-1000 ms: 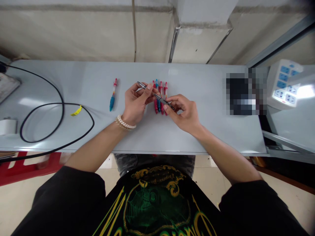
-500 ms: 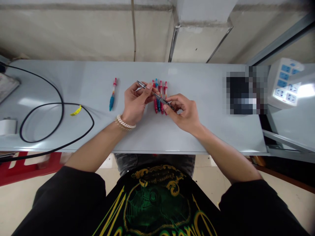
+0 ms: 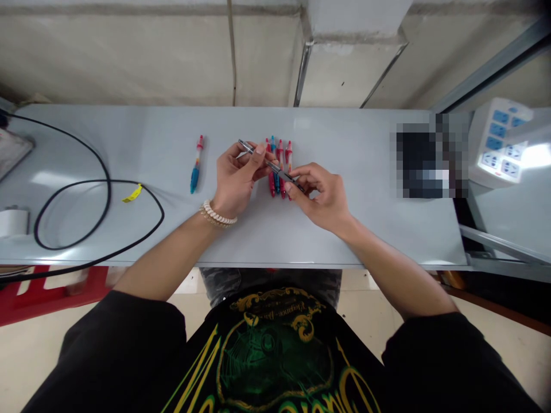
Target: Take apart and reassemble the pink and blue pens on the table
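One dark pen [image 3: 270, 164], two hands, five coloured pens.

- Counter [image 3: 353, 229]: pale grey, smooth top, set against a rough concrete wall [image 3: 129, 57].
- Black cable [image 3: 101, 201]: looped on the counter's left part, with a yellow tag [image 3: 133, 194] on it.
- White adapter [image 3: 12, 222]: at the counter's left edge, near the cable loop.
- Single pen, blue and red [image 3: 197, 164]: lying alone, between the cable and the counter's middle.
- White power strip with blue sockets [image 3: 499, 143]: far right, beyond the counter's end.
- Red object [image 3: 43, 295]: on the floor below the counter's left side, partly hidden.
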A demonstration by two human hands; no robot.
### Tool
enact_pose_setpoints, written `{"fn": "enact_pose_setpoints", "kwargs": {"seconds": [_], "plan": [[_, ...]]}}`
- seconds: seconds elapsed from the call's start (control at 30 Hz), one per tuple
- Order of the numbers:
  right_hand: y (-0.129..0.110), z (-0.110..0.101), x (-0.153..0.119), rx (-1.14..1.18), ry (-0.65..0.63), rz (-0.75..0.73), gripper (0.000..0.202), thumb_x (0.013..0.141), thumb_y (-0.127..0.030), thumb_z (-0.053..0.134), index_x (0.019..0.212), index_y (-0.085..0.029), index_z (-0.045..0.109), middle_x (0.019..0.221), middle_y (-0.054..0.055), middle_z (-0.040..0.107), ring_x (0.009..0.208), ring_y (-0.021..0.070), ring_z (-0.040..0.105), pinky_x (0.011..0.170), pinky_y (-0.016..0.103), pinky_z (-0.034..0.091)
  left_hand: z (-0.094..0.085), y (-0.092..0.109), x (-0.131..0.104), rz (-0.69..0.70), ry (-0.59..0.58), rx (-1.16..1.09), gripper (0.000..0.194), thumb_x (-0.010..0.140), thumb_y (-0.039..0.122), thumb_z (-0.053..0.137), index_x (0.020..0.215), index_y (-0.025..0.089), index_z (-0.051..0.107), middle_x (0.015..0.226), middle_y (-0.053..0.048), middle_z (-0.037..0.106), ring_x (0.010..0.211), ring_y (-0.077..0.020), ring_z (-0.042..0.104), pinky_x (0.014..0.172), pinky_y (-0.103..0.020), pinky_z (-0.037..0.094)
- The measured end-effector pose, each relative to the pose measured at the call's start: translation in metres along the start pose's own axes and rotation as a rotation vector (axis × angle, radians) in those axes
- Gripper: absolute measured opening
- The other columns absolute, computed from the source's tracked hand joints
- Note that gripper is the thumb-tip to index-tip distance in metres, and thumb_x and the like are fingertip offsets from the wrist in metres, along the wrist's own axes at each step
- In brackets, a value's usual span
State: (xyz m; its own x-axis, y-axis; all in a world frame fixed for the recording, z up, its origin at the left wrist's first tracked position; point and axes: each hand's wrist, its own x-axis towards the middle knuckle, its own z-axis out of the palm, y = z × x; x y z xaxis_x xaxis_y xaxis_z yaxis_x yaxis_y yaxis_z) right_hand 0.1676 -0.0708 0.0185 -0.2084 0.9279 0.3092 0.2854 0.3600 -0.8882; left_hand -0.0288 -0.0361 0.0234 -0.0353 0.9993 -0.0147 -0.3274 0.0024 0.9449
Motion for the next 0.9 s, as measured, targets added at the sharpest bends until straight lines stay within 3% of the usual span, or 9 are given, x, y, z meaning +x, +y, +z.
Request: {"fn": "enact_pose_setpoints", "kwargs": {"seconds": [0.23,0.47,0.77,0.9], "plan": [[0.0016,0.0008,-0.0001,-0.001,-0.003,-0.015,0.033,0.101,-0.057,0.072,0.107,-0.025,0.067,0.072,-0.003,0.069,0.059,0.0119,0.057,0.058,0.029,0.047,-0.0002,0.0003,-0.0009,0.006,-0.026,-0.03,0.034,0.085,0.046,0.098,0.091,0.028,0.07,0.086,0.003,0.079,0.081,-0.0141,0.075,0.079,-0.032,0.062],[-0.0016,0.0006,-0.0003,0.001,0.004,-0.02,0.027,0.101,-0.051,0.073,0.106,-0.024,0.067,0.073,-0.003,0.07,0.059,0.0117,0.058,0.058,0.029,0.047,-0.0001,0.0013,0.0003,-0.006,-0.021,0.005,0.03,0.093,0.042,0.092,0.095,0.026,0.067,0.088,0.001,0.08,0.089,-0.0167,0.079,0.081,-0.033,0.063],[-0.0022,0.001,-0.0006,-0.02,0.024,-0.017,0.027,0.1,-0.05,0.073,0.105,-0.024,0.068,0.073,-0.003,0.07,0.059,0.0116,0.057,0.059,0.029,0.048,-0.002,-0.0033,0.0008,0.019,-0.041,-0.031,0.032,0.084,0.048,0.099,0.091,0.032,0.072,0.086,0.004,0.081,0.084,-0.0164,0.073,0.077,-0.033,0.063],[-0.002,0.0013,-0.0008,-0.011,0.032,-0.023,0.025,0.1,-0.047,0.075,0.105,-0.023,0.069,0.074,-0.003,0.071,0.06,0.0115,0.059,0.061,0.028,0.049,-0.002,-0.0026,0.0012,0.007,-0.045,-0.086,0.037,0.078,0.049,0.103,0.09,0.028,0.074,0.085,0.002,0.081,0.08,-0.0158,0.072,0.073,-0.032,0.062]]}}
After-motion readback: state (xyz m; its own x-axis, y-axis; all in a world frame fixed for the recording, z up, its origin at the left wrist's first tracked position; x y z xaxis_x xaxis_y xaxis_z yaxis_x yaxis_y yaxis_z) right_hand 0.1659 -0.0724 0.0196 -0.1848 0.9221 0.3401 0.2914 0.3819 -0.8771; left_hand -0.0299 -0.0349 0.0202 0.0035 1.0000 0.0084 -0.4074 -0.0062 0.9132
